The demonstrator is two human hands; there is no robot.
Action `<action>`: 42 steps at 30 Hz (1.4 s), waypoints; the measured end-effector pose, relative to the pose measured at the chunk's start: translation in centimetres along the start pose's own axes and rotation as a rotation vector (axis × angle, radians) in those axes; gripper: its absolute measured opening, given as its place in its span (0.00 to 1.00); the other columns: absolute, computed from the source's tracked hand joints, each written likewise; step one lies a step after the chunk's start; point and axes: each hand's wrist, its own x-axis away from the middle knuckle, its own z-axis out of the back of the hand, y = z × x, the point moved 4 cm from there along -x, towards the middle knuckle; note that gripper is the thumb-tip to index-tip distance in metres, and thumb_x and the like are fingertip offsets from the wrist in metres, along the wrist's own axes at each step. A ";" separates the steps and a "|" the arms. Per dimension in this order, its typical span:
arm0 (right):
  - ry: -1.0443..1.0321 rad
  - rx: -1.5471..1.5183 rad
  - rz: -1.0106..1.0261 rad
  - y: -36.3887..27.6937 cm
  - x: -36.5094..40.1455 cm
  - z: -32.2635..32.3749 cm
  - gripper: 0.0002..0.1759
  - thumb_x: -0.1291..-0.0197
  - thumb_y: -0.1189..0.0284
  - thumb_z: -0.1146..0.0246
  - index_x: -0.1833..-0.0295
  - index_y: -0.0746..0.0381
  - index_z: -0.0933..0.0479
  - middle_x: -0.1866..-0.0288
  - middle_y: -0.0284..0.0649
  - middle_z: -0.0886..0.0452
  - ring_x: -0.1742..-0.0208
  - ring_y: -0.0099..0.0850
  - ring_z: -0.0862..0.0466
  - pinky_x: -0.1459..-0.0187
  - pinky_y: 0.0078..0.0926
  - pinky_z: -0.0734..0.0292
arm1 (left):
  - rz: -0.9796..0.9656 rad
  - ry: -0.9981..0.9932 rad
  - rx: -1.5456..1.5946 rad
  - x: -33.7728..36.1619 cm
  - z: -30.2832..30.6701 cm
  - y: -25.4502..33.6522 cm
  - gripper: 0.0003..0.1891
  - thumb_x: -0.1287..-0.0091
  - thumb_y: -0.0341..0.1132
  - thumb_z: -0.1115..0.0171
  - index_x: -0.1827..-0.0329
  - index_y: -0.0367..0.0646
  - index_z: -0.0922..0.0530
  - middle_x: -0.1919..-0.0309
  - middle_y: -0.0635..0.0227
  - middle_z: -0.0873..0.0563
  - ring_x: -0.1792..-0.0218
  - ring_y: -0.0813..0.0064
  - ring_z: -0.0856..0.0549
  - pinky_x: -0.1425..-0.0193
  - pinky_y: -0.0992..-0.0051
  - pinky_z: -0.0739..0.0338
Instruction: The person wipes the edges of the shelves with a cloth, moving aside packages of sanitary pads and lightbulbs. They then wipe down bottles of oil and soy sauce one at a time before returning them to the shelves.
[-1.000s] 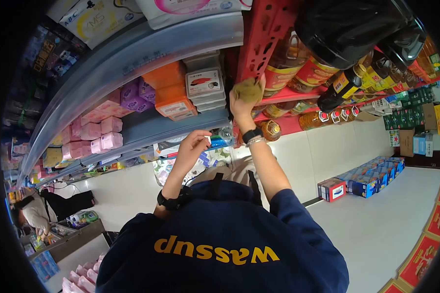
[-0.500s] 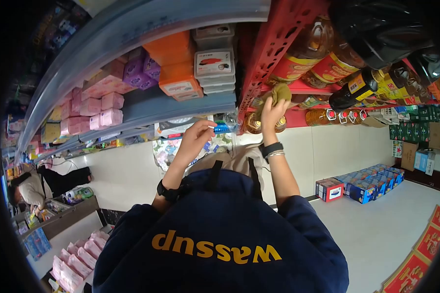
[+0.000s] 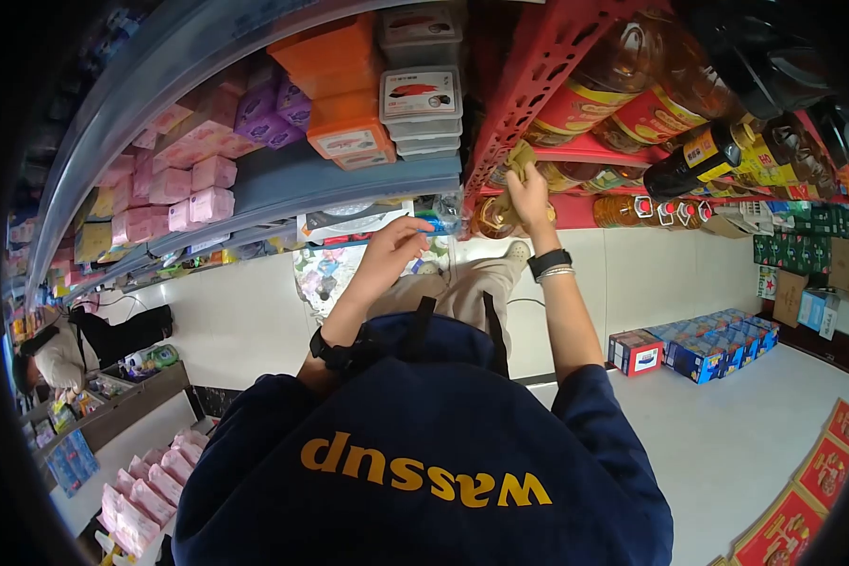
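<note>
Fingers closed, my right hand (image 3: 530, 200) grips an olive-green cloth (image 3: 517, 162). The cloth lies against the red perforated shelf upright (image 3: 528, 90), with part of it hanging below the hand near a bottle of amber oil (image 3: 491, 218). My left hand (image 3: 396, 253) is raised by the lower shelf edge, its fingers curled. A small blue item (image 3: 436, 226) shows right at its fingertips, beside clear plastic packaging; I cannot tell whether the hand holds it.
Orange boxes (image 3: 351, 123), clear-lidded boxes (image 3: 422, 94) and pink packs (image 3: 201, 209) fill the left shelf. Large oil bottles (image 3: 585, 90) and a dark bottle (image 3: 693, 162) stand on the red shelves. Blue cartons (image 3: 717, 347) line the right floor. A person (image 3: 61, 358) is at the far left.
My right hand has moved the cloth leftward and down onto the red upright. My left hand has risen slightly toward the shelf edge. The view has shifted a little.
</note>
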 end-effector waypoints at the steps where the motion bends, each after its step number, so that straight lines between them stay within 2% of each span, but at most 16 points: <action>1: 0.039 -0.054 -0.017 -0.1 0.6 -0.4 0.14 0.50 0.66 0.43 0.67 0.68 0.31 0.67 0.55 0.25 0.62 0.53 0.25 0.62 0.42 0.31 | -0.007 -0.011 0.004 -0.1 -0.4 0.2 0.09 0.36 0.29 0.49 0.55 0.39 0.27 0.69 0.69 0.20 0.66 0.83 0.24 0.60 0.82 0.30; 2: 0.076 -0.109 -0.035 0.0 1.0 -0.5 0.14 0.50 0.67 0.43 0.66 0.68 0.32 0.66 0.55 0.25 0.62 0.53 0.25 0.62 0.42 0.31 | -0.012 -0.020 0.008 -0.1 -0.8 0.5 0.09 0.37 0.29 0.49 0.55 0.39 0.27 0.69 0.69 0.20 0.66 0.83 0.24 0.60 0.82 0.30; 4: 0.063 0.012 -0.002 -0.3 1.2 0.1 0.14 0.49 0.66 0.42 0.65 0.67 0.32 0.64 0.53 0.25 0.62 0.51 0.24 0.63 0.42 0.30 | -0.019 -0.034 0.022 -0.1 -1.3 0.8 0.09 0.37 0.29 0.49 0.54 0.39 0.27 0.68 0.69 0.20 0.66 0.82 0.23 0.59 0.82 0.29; 7: -0.037 0.468 0.212 -0.1 0.9 1.7 0.14 0.49 0.64 0.40 0.64 0.63 0.31 0.57 0.48 0.28 0.61 0.45 0.23 0.64 0.39 0.26 | -0.024 -0.058 -0.001 0.1 -1.2 1.6 0.09 0.36 0.29 0.50 0.54 0.40 0.27 0.68 0.70 0.21 0.65 0.83 0.24 0.59 0.82 0.30; 9: -0.032 0.528 0.259 1.6 0.3 3.3 0.14 0.50 0.65 0.40 0.64 0.63 0.31 0.57 0.47 0.28 0.61 0.45 0.23 0.64 0.38 0.26 | -0.029 -0.070 -0.033 0.2 -0.8 2.1 0.09 0.35 0.29 0.51 0.53 0.41 0.27 0.68 0.71 0.23 0.65 0.83 0.25 0.58 0.82 0.31; 11: -0.050 0.609 0.326 2.6 0.1 4.8 0.12 0.50 0.66 0.39 0.64 0.62 0.31 0.58 0.46 0.28 0.61 0.43 0.23 0.64 0.38 0.25 | -0.041 0.002 -0.047 0.5 0.2 2.5 0.10 0.36 0.29 0.49 0.53 0.40 0.27 0.69 0.69 0.20 0.66 0.82 0.23 0.60 0.82 0.30; 14: -0.070 0.626 0.300 2.9 0.2 5.6 0.13 0.50 0.66 0.39 0.64 0.62 0.31 0.58 0.46 0.29 0.61 0.43 0.23 0.65 0.38 0.25 | -0.064 0.051 -0.029 1.0 1.4 2.6 0.10 0.36 0.29 0.49 0.53 0.40 0.27 0.70 0.69 0.21 0.67 0.82 0.24 0.61 0.82 0.30; 16: -0.038 0.666 0.144 2.2 0.9 4.2 0.14 0.50 0.65 0.39 0.64 0.62 0.31 0.59 0.46 0.29 0.62 0.43 0.23 0.65 0.38 0.25 | -0.089 0.059 -0.003 1.1 1.9 2.7 0.10 0.36 0.30 0.50 0.53 0.40 0.26 0.70 0.69 0.21 0.67 0.82 0.24 0.61 0.83 0.30; 18: -0.010 0.585 0.266 0.6 1.6 1.8 0.14 0.50 0.64 0.39 0.64 0.62 0.31 0.60 0.46 0.28 0.64 0.43 0.22 0.67 0.38 0.25 | -0.033 0.077 0.006 1.0 2.0 2.0 0.10 0.36 0.30 0.50 0.53 0.39 0.26 0.69 0.69 0.21 0.66 0.82 0.24 0.61 0.83 0.30; 21: -0.002 0.585 0.217 -0.9 1.3 1.2 0.14 0.50 0.63 0.38 0.65 0.61 0.31 0.61 0.45 0.28 0.67 0.43 0.22 0.69 0.37 0.25 | -0.022 0.025 0.000 0.3 1.2 2.0 0.10 0.35 0.30 0.50 0.53 0.40 0.27 0.68 0.69 0.22 0.66 0.82 0.24 0.60 0.83 0.30; 24: -0.054 0.640 0.183 -0.2 0.7 4.2 0.14 0.51 0.64 0.38 0.66 0.60 0.31 0.62 0.44 0.28 0.68 0.43 0.22 0.70 0.37 0.26 | -0.051 -0.006 -0.012 0.1 0.1 2.9 0.10 0.35 0.30 0.50 0.53 0.40 0.27 0.69 0.69 0.21 0.66 0.82 0.24 0.59 0.82 0.30; 27: -0.021 0.735 0.229 2.8 -0.3 7.0 0.14 0.51 0.64 0.38 0.64 0.60 0.31 0.61 0.44 0.27 0.66 0.42 0.21 0.69 0.38 0.25 | -0.059 0.018 -0.015 0.4 0.0 3.4 0.10 0.35 0.30 0.50 0.53 0.40 0.27 0.68 0.69 0.21 0.66 0.82 0.24 0.59 0.83 0.30; 30: 0.066 0.778 0.054 6.0 -1.1 10.6 0.15 0.49 0.63 0.40 0.60 0.59 0.33 0.59 0.45 0.27 0.65 0.43 0.21 0.69 0.38 0.25 | -0.029 0.040 -0.042 1.1 1.1 3.0 0.10 0.35 0.30 0.50 0.53 0.40 0.27 0.68 0.69 0.21 0.66 0.82 0.24 0.60 0.82 0.30; 34: 0.038 0.842 -0.083 7.3 -2.0 14.1 0.17 0.47 0.60 0.42 0.57 0.59 0.34 0.57 0.47 0.26 0.62 0.45 0.21 0.66 0.41 0.25 | -0.030 0.069 -0.036 1.7 2.6 2.5 0.11 0.36 0.29 0.51 0.53 0.41 0.26 0.68 0.70 0.21 0.67 0.82 0.24 0.61 0.82 0.30; 37: 0.050 0.803 -0.160 5.3 -1.5 12.7 0.17 0.46 0.61 0.42 0.56 0.60 0.34 0.59 0.49 0.25 0.61 0.47 0.22 0.63 0.42 0.26 | -0.018 0.112 -0.013 1.4 2.9 1.9 0.11 0.37 0.28 0.51 0.52 0.41 0.26 0.69 0.70 0.21 0.68 0.83 0.24 0.62 0.83 0.30; 42: -0.010 0.510 -0.026 0.1 1.1 4.6 0.17 0.49 0.63 0.41 0.58 0.63 0.30 0.64 0.52 0.23 0.62 0.48 0.22 0.62 0.42 0.27 | -0.031 0.033 0.014 1.0 0.9 2.5 0.11 0.36 0.30 0.50 0.53 0.39 0.26 0.68 0.69 0.21 0.67 0.82 0.24 0.62 0.83 0.31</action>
